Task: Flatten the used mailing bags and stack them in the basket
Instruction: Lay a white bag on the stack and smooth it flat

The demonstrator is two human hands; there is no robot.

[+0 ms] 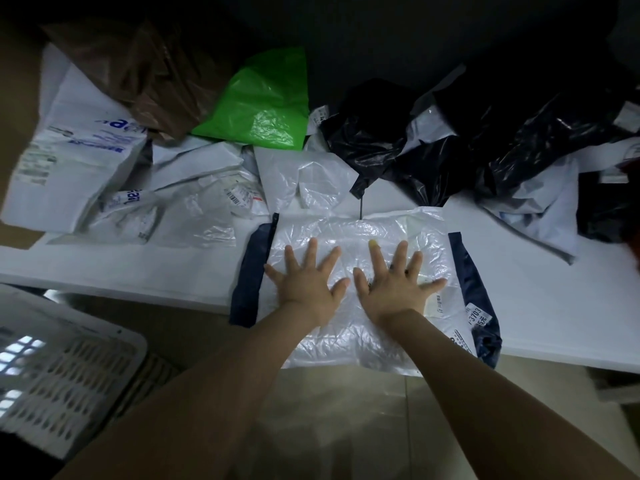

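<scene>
A crinkled white mailing bag point(360, 233) lies on the white table point(540, 299), on top of a dark blue bag point(252, 268) whose edges stick out at both sides. Both bags hang a little over the table's near edge. My left hand point(308, 282) and my right hand point(394, 282) press flat on the white bag side by side, fingers spread and straight. The white slotted basket point(59, 372) stands on the floor at the lower left, below the table edge.
More used bags crowd the back of the table: white printed ones point(79, 150) at the left, a brown one point(149, 74), a green one point(263, 105), black ones point(433, 157) and a pale blue one point(543, 206) at the right. Beige floor shows below.
</scene>
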